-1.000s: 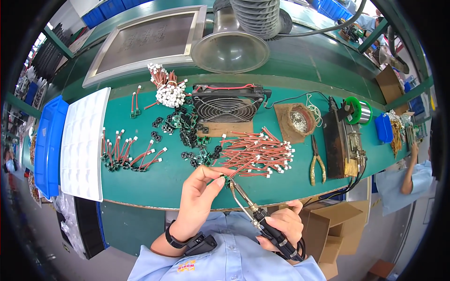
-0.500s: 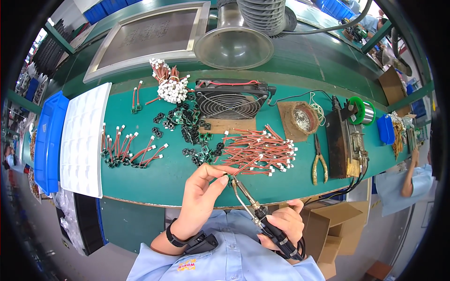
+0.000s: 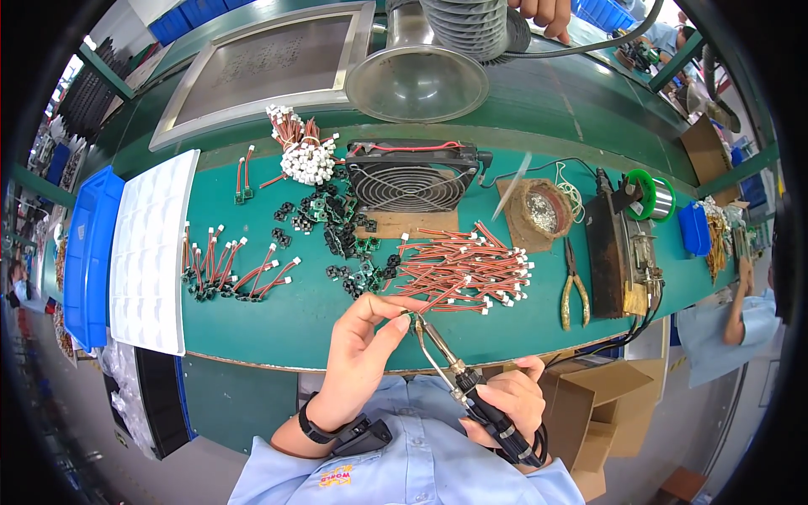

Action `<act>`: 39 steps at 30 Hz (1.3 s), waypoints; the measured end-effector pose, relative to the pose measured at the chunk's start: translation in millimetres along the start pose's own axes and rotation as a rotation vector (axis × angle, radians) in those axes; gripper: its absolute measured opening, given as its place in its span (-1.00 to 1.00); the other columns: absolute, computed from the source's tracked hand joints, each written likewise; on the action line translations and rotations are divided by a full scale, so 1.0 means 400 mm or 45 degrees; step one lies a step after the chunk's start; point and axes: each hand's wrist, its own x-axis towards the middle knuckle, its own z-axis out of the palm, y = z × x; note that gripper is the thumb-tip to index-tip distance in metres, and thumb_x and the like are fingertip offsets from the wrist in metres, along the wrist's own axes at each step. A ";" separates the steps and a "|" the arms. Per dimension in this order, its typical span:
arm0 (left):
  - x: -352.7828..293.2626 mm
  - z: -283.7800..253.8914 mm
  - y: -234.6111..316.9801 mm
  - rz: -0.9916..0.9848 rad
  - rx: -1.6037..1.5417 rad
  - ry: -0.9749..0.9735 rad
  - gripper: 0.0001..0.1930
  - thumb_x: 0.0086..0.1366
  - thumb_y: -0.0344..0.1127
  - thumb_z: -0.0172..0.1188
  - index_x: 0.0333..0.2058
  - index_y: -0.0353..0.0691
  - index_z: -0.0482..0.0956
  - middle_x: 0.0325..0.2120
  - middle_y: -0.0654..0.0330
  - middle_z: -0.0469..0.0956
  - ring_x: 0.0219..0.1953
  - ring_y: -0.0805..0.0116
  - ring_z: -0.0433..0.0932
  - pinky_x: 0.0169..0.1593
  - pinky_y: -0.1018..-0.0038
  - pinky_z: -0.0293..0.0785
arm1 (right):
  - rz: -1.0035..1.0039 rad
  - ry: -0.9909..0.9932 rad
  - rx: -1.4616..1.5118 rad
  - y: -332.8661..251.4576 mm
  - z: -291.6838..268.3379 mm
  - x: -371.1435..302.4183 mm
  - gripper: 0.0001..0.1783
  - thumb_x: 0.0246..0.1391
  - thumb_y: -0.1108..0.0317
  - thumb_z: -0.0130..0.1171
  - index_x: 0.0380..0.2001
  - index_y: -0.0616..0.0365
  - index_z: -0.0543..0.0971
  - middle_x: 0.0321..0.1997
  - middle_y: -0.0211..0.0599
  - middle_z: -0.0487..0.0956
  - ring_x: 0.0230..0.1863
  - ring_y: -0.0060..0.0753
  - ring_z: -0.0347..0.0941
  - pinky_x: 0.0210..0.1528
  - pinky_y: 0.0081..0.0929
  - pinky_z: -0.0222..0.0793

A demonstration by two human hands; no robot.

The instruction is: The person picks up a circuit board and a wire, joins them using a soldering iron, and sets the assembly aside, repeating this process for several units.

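My left hand (image 3: 362, 345) pinches a small green circuit board (image 3: 411, 321) just past the table's near edge. A wire lead (image 3: 444, 296) with a white plug runs from the fingertips toward the wire pile; the fingers hide where it meets the board. In my right hand (image 3: 513, 400) is a black-handled soldering iron (image 3: 475, 390) with a thin metal guide tube beside its barrel. Its tip is at the board, close to my left fingertips; whether they touch is too small to tell. A pile of red-brown wire leads (image 3: 467, 268) lies just beyond.
Loose boards (image 3: 341, 223) lie before a black fan (image 3: 412, 178). Boards with wires (image 3: 223, 273) lie left, by a white tray (image 3: 151, 252). Right are pliers (image 3: 575, 290), a solder pot (image 3: 543, 210) and a solder spool (image 3: 652, 199). Another person's hand (image 3: 547, 15) shows behind the duct (image 3: 471, 25).
Another person's hand has come into view at the top, behind the duct. A blurred pale streak now shows left of the solder pot. My hands hold almost the same position.
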 end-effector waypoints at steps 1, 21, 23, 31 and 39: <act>0.000 -0.002 -0.001 0.007 0.003 -0.014 -0.98 0.23 -0.48 0.01 -0.37 -0.27 0.37 -0.20 0.03 0.52 -0.10 0.38 0.45 0.02 0.45 0.28 | -0.004 0.004 -0.001 0.000 0.000 -0.001 -0.59 -0.33 0.22 0.37 -0.30 0.05 0.55 -0.56 -0.51 0.54 -0.54 -0.53 0.43 -0.04 -0.35 0.07; -0.003 0.007 0.002 0.098 0.072 -0.020 -0.95 0.22 -0.53 0.03 -0.35 -0.28 0.35 -0.19 0.05 0.51 -0.08 0.39 0.43 0.02 0.44 0.29 | -0.032 0.005 -0.027 -0.004 -0.010 -0.017 -0.53 -0.37 0.24 0.40 -0.27 0.04 0.53 -0.55 -0.51 0.55 -0.54 -0.54 0.44 -0.03 -0.36 0.06; -0.004 0.006 0.002 0.116 0.089 -0.012 -0.95 0.22 -0.54 0.02 -0.35 -0.28 0.35 -0.19 0.05 0.51 -0.08 0.38 0.43 0.02 0.44 0.30 | -0.032 -0.004 -0.028 -0.004 -0.016 -0.015 -0.53 -0.37 0.23 0.40 -0.27 0.04 0.53 -0.55 -0.52 0.55 -0.54 -0.54 0.44 -0.03 -0.36 0.06; -0.002 -0.015 0.030 -0.084 -0.272 -0.156 -0.98 0.22 -0.45 0.01 -0.39 -0.23 0.37 -0.21 0.02 0.52 -0.11 0.33 0.44 0.05 0.38 0.24 | 0.179 0.660 -0.118 0.081 -0.020 -0.016 -0.48 -0.20 0.33 0.32 -0.09 0.13 0.42 -0.37 -0.31 0.48 -0.33 -0.34 0.37 0.02 -0.24 0.08; -0.024 -0.002 0.071 -0.274 -0.426 -0.182 -0.89 0.13 -0.35 0.02 -0.42 -0.26 0.36 -0.36 0.02 0.49 -0.24 0.25 0.44 -0.06 0.36 0.29 | 0.500 0.414 -0.698 0.185 -0.026 0.038 -0.52 -0.02 0.58 0.11 0.03 0.18 0.33 -0.16 -0.25 0.46 -0.12 -0.42 0.37 -0.04 -0.50 0.30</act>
